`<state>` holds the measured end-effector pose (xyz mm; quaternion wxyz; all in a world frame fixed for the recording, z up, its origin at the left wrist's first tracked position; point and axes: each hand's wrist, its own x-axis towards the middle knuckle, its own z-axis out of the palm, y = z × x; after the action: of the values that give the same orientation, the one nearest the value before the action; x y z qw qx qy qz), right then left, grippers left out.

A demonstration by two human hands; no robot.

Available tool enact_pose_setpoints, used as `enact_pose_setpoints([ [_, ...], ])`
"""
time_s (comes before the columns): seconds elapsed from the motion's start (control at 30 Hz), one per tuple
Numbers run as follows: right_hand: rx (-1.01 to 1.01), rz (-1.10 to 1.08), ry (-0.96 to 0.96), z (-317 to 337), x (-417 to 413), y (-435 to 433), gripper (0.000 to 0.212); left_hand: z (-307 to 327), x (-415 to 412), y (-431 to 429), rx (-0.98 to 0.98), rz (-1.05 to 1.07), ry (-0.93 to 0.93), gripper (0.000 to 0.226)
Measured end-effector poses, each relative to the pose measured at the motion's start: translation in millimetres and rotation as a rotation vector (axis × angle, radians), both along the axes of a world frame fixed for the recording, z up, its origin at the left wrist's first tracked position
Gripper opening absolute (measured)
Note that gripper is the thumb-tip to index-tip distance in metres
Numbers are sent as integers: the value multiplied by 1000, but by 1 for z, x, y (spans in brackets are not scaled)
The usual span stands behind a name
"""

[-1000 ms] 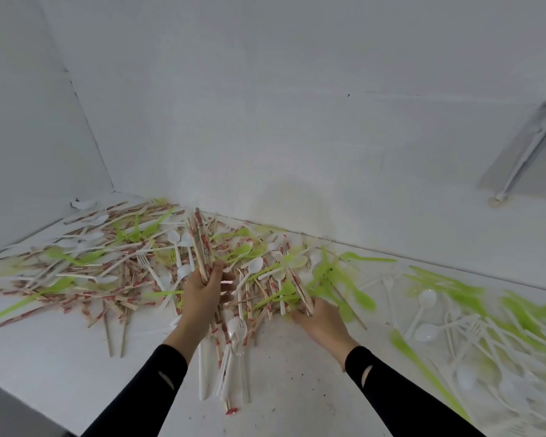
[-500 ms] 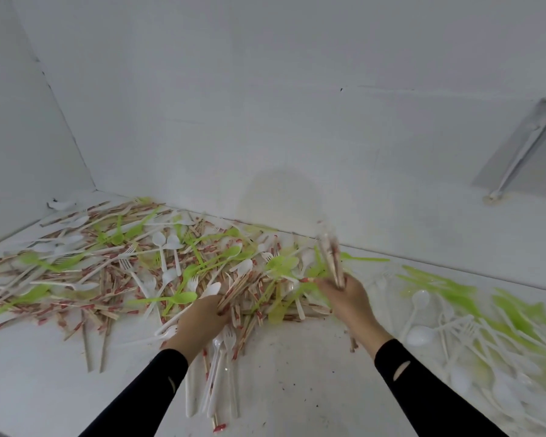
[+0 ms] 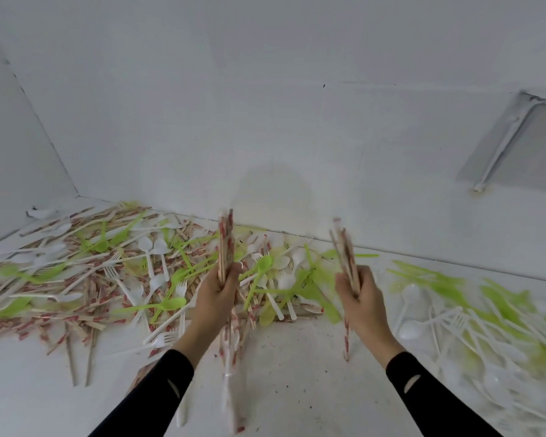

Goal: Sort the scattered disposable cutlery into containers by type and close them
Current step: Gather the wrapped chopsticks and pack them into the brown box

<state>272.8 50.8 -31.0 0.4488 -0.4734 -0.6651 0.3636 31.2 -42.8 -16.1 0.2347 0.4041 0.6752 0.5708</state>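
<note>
Disposable cutlery (image 3: 108, 279): mixed heap, white and green plastic pieces among paper-wrapped chopsticks (image 3: 85, 313), spread over the worktop (image 3: 297, 383) along the wall (image 3: 265, 121).
Left hand (image 3: 215, 294): fingers closed round an upright chopstick bundle (image 3: 225, 244).
Right hand (image 3: 358, 298): fingers closed round a second bundle (image 3: 344, 250).
Step, as judged: gathering chopsticks.
Next move: needs the chopstick container; none in view.

Bare table (image 3: 300, 383) shows at the near centre and in the near left corner. A dense cutlery heap (image 3: 108, 279) blocks the left and far side up to the back wall (image 3: 265, 137); a looser scatter (image 3: 470, 326) of spoons and forks covers the right.
</note>
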Motion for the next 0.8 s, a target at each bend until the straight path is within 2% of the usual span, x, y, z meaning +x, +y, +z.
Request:
enact_pose_setpoints([
  [0.2,-113,102,-241,-47,10,-8,15,12,26,5,252,60,-197,28],
  [0.3,-121,5,-159,-37,7,-2,21,10,32,10,297,50,-216,30],
  [0.4,-95,-120,-238,-27,6,14,27,-6,46,9,272,5,-216,32],
  [0.53,-308,-102,-535,-38,11,25,20,-35,60,2,206,-59,-176,25],
  [0.63,-357,-79,-649,-48,18,17,12,-56,60,-1,90,-74,-159,28],
  [0.73,-325,-91,-763,-51,22,9,12,-66,61,4,-16,-116,-158,14],
  [0.8,-334,-102,-786,-50,25,9,13,-66,62,14,-39,-118,-87,4],
])
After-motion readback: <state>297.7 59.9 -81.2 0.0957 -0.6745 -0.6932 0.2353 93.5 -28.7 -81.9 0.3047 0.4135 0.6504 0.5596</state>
